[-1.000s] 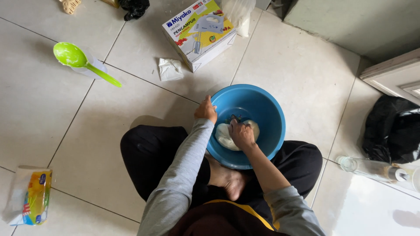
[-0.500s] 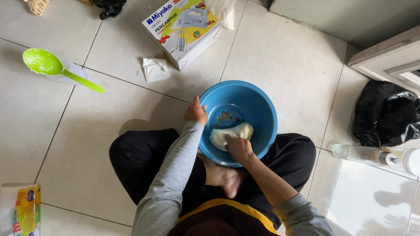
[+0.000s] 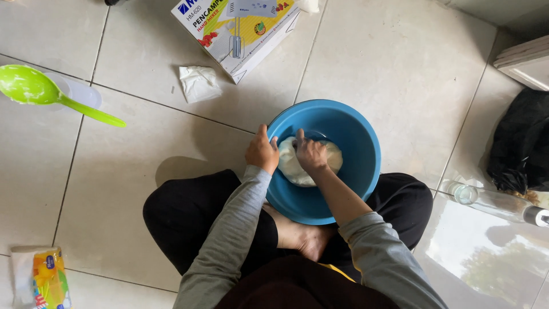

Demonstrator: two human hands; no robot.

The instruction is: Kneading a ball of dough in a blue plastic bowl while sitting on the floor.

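I sit cross-legged on a tiled floor with a round blue bowl [image 3: 359, 143] between my knees. Inside it lies a lump of white dough [image 3: 290, 166]. My left hand [image 3: 261, 151] grips the bowl's near-left rim, thumb over the edge. My right hand [image 3: 309, 154] is inside the bowl, fingers curled and pressed into the top of the dough. Grey sleeves cover both forearms, the right one pushed up to the elbow.
A green ladle [image 3: 34, 88] rests on a clear lid at far left. A crumpled white tissue [image 3: 197, 83] and a cardboard mixer box [image 3: 240, 31] lie beyond the bowl. A black bag [image 3: 523, 140] and a glass bottle [image 3: 492, 200] sit right. A yellow packet [image 3: 48, 277] lies bottom left.
My right hand has shifted from the near side of the dough to its top, pressing in. The dough has rolled toward the bowl's left side. My left hand stays on the rim.
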